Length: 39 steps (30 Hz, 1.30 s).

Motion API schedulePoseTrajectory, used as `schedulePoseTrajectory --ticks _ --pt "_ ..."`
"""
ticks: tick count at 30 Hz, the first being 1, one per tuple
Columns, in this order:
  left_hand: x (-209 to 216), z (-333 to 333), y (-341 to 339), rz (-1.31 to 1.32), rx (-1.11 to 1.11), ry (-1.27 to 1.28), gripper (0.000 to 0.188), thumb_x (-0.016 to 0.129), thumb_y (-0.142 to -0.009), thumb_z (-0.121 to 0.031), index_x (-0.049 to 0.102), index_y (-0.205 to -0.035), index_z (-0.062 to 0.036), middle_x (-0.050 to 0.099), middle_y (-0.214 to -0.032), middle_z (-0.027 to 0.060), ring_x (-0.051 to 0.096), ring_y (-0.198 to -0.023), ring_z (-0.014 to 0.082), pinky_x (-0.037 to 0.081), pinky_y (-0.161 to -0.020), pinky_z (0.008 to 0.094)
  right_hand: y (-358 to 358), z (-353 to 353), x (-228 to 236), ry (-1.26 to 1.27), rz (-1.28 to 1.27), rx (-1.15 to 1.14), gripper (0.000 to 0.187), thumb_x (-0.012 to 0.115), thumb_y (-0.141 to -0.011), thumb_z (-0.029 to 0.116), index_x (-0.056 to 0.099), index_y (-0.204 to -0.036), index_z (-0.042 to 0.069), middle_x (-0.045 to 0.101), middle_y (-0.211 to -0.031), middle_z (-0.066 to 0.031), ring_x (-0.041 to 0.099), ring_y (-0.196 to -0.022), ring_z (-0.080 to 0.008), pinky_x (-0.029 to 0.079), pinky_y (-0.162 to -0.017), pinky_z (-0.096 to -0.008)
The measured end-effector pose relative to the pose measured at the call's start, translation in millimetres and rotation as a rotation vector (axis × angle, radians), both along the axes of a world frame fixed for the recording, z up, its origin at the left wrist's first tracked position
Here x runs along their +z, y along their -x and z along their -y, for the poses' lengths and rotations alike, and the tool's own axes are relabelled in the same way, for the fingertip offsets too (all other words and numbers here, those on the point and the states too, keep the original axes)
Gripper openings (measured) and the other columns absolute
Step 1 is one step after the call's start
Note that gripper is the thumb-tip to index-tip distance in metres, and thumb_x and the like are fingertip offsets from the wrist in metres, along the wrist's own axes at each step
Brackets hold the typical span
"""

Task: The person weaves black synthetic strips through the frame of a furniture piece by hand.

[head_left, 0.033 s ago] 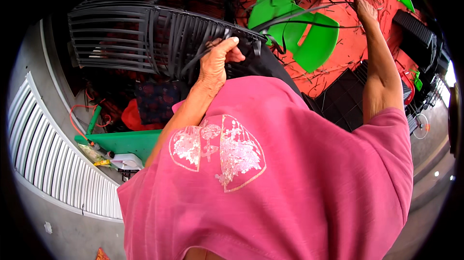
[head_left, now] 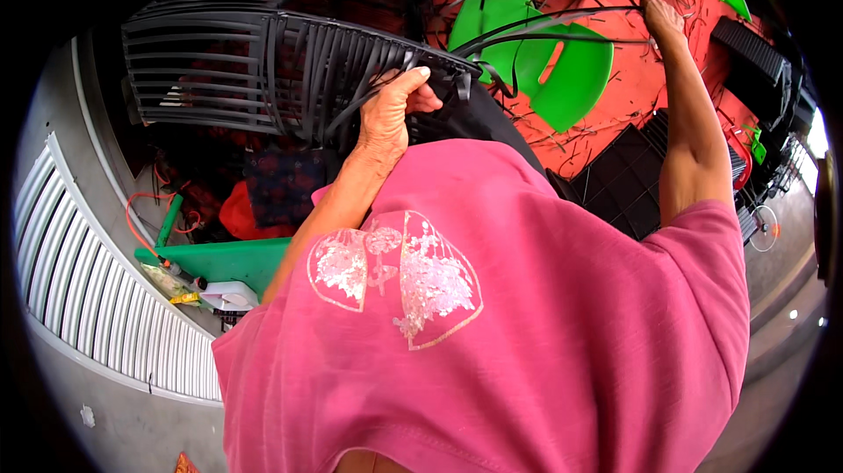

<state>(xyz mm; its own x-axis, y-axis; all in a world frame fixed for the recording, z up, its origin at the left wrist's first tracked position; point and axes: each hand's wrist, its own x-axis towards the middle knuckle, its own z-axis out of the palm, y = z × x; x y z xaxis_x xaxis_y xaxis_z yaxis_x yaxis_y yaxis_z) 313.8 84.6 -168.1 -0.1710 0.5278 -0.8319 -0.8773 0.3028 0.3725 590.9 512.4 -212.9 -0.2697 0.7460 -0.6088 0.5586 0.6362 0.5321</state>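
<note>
Grille [head_left: 97, 288], white and barred, stood at the far left of my view, well apart from the work. Near it I noted a white container [head_left: 230, 296] and a green board [head_left: 219, 260]; dark cloth [head_left: 285, 179] lay beyond the board, partly in shadow. The black frame [head_left: 270, 64], the item being handled, lay across the upper left, its slats spaced at the left and crowded together toward its right end. The left hand [head_left: 389, 117] was at its near edge, thumb laid against curled fingers. I judged it placed there to steady the frame; I could not tell whether a strip was pinched between the tips. Black strips [head_left: 527, 35] ran from the frame's right end to the right hand [head_left: 665, 23], well apart at upper right. Its fingers were folded together around the strips, in my judgement to hold them drawn out and away from the slats. A green piece [head_left: 580, 78] lay below them on a red surface [head_left: 606, 108], littered with black scraps that could snag them. A black panel [head_left: 610, 176] and a ribbed block [head_left: 749, 47] crowded the right side. The shirt [head_left: 544, 297] blocked much of my lower view.
</note>
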Motion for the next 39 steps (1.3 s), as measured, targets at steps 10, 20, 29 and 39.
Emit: schedulePoseTrajectory --ticks 10,20,29,39 --pt "-8.7 4.9 -1.6 0.123 0.035 0.068 0.013 0.064 -0.08 -0.016 0.062 -0.079 -0.0036 0.062 -0.068 0.0061 0.062 -0.058 0.0178 0.052 -0.057 0.0268 215.2 231.8 0.9 1.65 -0.69 0.128 0.05 0.054 -0.073 0.003 0.052 -0.123 0.005 0.051 -0.126 -0.0123 0.047 -0.112 -0.0234 0.034 -0.099 -0.0363" --pt "-3.2 5.8 0.1 0.148 -0.014 0.069 0.018 0.062 -0.082 -0.02 0.061 -0.073 -0.0044 0.061 -0.07 0.005 0.065 -0.068 0.0213 0.051 -0.069 0.0289 224.9 226.6 -37.4 1.584 -0.378 0.272 0.018 0.062 -0.074 0.023 0.063 -0.077 0.006 0.062 -0.069 -0.0009 0.056 -0.067 -0.0155 0.039 -0.065 -0.0332" --pt "-0.6 2.3 0.1 0.071 0.01 -0.04 0.02 0.061 -0.082 -0.019 0.059 -0.067 -0.0069 0.058 -0.065 0.0022 0.065 -0.068 0.0193 0.051 -0.068 0.0276 194.5 191.9 -49.8 0.783 -0.504 0.525 0.028 0.049 -0.085 0.043 0.068 -0.088 0.023 0.065 -0.071 0.0005 0.061 -0.068 -0.0173 0.033 -0.076 -0.0364" --pt "0.9 4.2 -1.2 0.097 0.028 0.015 0.018 0.059 -0.083 -0.018 0.061 -0.072 -0.0052 0.061 -0.068 0.0031 0.066 -0.071 0.0203 0.052 -0.067 0.0269 173.7 122.0 -10.7 0.768 -0.735 0.002 0.043 0.062 -0.072 0.007 0.052 -0.113 0.012 0.051 -0.109 -0.0087 0.046 -0.103 -0.026 0.039 -0.087 -0.0395"
